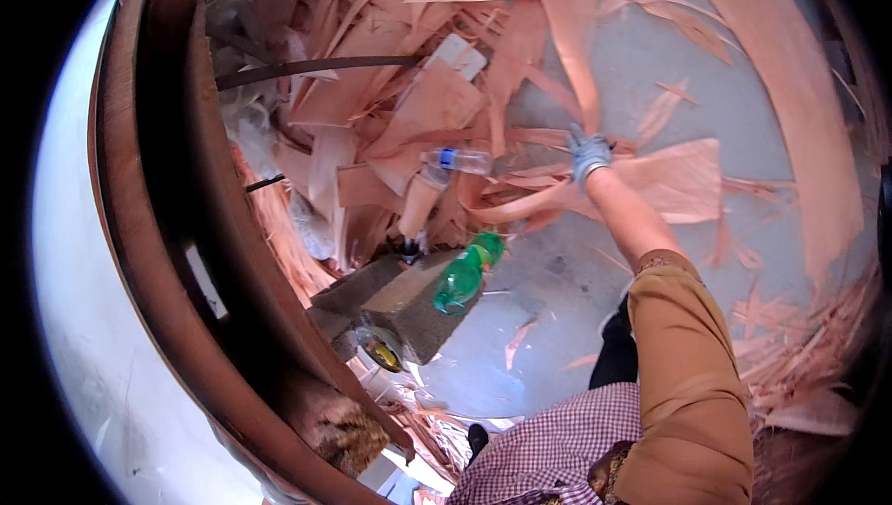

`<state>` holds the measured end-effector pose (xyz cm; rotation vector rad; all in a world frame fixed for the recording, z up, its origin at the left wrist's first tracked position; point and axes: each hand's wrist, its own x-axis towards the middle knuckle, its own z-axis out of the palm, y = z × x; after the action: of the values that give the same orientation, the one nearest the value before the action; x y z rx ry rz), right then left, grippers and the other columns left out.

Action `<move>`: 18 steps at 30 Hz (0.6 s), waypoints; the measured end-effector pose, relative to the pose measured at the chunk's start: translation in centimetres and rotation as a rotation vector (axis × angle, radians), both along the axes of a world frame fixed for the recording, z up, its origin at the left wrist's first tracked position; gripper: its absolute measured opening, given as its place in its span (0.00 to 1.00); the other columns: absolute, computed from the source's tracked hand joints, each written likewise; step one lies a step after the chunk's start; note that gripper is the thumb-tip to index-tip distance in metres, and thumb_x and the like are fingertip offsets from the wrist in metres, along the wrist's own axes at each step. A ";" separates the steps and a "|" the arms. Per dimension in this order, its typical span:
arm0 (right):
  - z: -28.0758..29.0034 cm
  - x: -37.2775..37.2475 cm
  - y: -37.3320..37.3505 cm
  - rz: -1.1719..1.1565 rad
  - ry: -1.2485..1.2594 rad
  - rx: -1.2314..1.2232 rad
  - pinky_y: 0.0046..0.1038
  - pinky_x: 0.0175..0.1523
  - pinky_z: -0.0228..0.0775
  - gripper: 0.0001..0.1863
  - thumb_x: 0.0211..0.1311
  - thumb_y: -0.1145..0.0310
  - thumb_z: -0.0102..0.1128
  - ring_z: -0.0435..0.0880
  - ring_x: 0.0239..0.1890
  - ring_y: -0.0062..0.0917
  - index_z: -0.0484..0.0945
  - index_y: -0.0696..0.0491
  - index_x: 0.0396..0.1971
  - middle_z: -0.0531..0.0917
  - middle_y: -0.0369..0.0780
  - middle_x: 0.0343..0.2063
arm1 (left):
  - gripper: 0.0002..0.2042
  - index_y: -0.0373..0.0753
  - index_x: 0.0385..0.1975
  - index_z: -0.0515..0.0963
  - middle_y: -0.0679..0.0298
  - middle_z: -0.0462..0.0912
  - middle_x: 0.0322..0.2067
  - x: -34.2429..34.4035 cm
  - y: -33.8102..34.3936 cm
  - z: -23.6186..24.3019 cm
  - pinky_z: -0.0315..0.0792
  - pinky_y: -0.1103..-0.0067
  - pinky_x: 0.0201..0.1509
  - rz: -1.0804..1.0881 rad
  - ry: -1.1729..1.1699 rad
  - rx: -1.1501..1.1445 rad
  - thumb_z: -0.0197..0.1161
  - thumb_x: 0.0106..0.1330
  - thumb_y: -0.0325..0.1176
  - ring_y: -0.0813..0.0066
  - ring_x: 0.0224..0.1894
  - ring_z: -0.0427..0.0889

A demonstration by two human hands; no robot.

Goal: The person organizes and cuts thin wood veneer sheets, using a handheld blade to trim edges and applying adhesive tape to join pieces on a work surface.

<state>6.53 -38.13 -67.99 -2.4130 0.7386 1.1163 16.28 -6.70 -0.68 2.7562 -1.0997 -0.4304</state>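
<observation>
My right hand (589,154), in a grey-blue glove, reaches far out over the floor. Its fingers are closed at the lower end of a long, pinkish-brown strip of wood veneer (578,50), which runs away from me toward the top of the view. Beside and under the wrist lies a wide, torn veneer sheet (674,180). Other veneer scraps (427,110) lie heaped to the left of the hand. My left hand does not show anywhere in the head view.
A clear bottle (460,161) with a blue label lies among the scraps. A green plastic bottle (460,277) rests on a concrete block (413,314), near a round container (381,350). A brown beam (237,189) borders the left side. Another large veneer sheet (790,87) curves along the right.
</observation>
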 end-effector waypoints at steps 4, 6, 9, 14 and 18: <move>-11.0 -4.6 -7.2 0.462 0.220 -0.222 0.38 0.56 0.62 0.28 0.65 0.67 0.39 0.63 0.63 0.39 0.53 0.47 0.66 0.48 0.36 0.69 | 0.38 0.34 0.65 0.46 0.50 0.46 0.66 2.2 -5.2 -3.6 0.45 0.64 0.69 -0.139 0.000 -0.089 0.40 0.65 0.58 0.54 0.68 0.47; -5.5 -0.6 0.6 0.590 0.130 -0.243 0.36 0.57 0.60 0.25 0.64 0.65 0.42 0.64 0.62 0.37 0.61 0.50 0.62 0.59 0.40 0.65 | 0.37 0.33 0.64 0.47 0.49 0.47 0.65 -0.6 -5.2 -1.4 0.46 0.63 0.69 -0.079 -0.114 0.011 0.40 0.65 0.57 0.52 0.67 0.47; 3.4 -5.0 3.3 0.183 -0.009 -0.007 0.42 0.49 0.69 0.16 0.61 0.62 0.47 0.76 0.52 0.36 0.80 0.50 0.44 0.80 0.44 0.44 | 0.35 0.32 0.64 0.49 0.46 0.49 0.64 -1.0 -6.4 -1.9 0.47 0.62 0.68 -0.128 -0.157 -0.018 0.39 0.66 0.56 0.50 0.67 0.49; 10.1 -16.5 12.2 -0.066 -0.108 0.379 0.42 0.49 0.72 0.16 0.60 0.64 0.45 0.80 0.46 0.40 0.80 0.55 0.39 0.80 0.49 0.44 | 0.33 0.30 0.62 0.53 0.43 0.52 0.63 -1.0 -9.6 -4.3 0.49 0.59 0.68 -0.293 -0.190 -0.186 0.37 0.66 0.54 0.46 0.66 0.51; 20.0 -21.0 18.1 0.111 -0.022 0.673 0.37 0.48 0.73 0.15 0.52 0.68 0.52 0.81 0.45 0.39 0.81 0.55 0.39 0.80 0.50 0.41 | 0.33 0.29 0.63 0.51 0.41 0.49 0.64 -2.2 -10.3 -2.0 0.43 0.57 0.68 -0.317 -0.173 -0.007 0.40 0.66 0.49 0.44 0.67 0.49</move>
<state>-14.48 -20.00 -47.99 -1.8966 0.1686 1.1463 14.12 -17.00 -2.66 2.6570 -1.5862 -0.2228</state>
